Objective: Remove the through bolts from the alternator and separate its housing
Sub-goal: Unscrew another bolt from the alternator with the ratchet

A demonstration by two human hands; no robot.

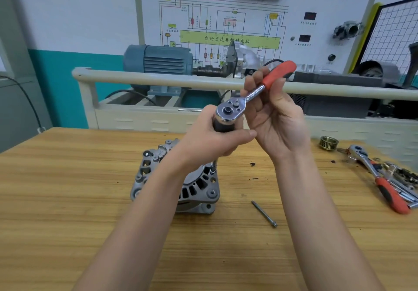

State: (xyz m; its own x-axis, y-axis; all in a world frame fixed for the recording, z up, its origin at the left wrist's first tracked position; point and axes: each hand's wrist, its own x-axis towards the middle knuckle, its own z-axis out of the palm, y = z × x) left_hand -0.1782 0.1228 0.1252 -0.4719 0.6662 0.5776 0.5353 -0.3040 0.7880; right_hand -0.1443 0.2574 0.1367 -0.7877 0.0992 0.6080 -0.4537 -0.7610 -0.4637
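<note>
A silver alternator (192, 189) stands on the wooden table (67, 200), partly hidden by my left forearm. A ratchet wrench (253, 94) with a red handle is held above it. Its extension bar (213, 166) runs down to a bolt on the alternator's right rim. My left hand (212, 139) is wrapped around the black grip just under the ratchet head. My right hand (276, 114) holds the red handle, fingers curled round it. One long through bolt (264, 214) lies loose on the table, right of the alternator.
At the right of the table lie a brass-coloured pulley (328, 143), a second red-handled ratchet (380, 177) and a heap of small tools and parts (402, 177). Behind the table stands a training bench with a cream rail (158, 79) and a blue electric motor (158, 61).
</note>
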